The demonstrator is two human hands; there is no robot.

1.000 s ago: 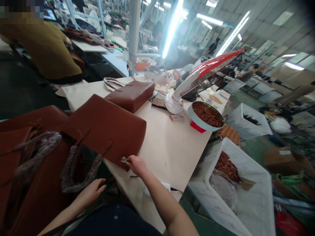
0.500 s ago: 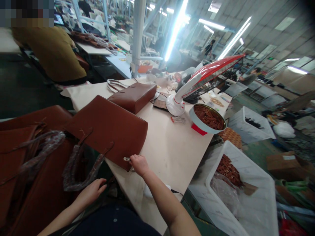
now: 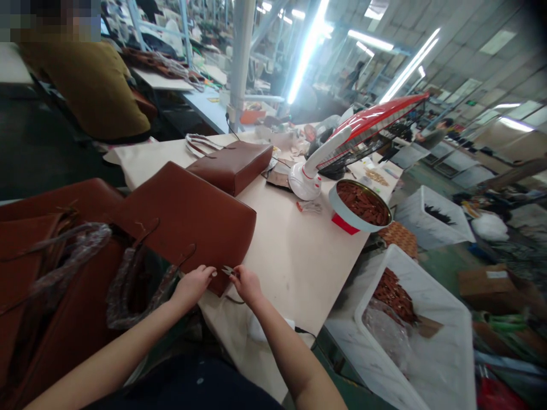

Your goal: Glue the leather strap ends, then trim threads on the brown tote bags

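A brown leather bag lies on its side at the near left of the pale table, its plastic-wrapped handle hanging over the edge. Small metal snips with parted blades are in my right hand, over the bag's near corner. My left hand is at the bag's near edge, left of the snips, fingers pinched together; what they hold, if anything, is too small to name. The two hands are a short gap apart.
Behind stands another brown bag. A red and white fan and a round tin of brown strips are further right. White bins stand beside the table. More brown bags are at left. A person sits back left.
My left hand has risen from below the handle to the bag's near edge and closed its fingers. The snips in my right hand now point left with their blades visibly parted.
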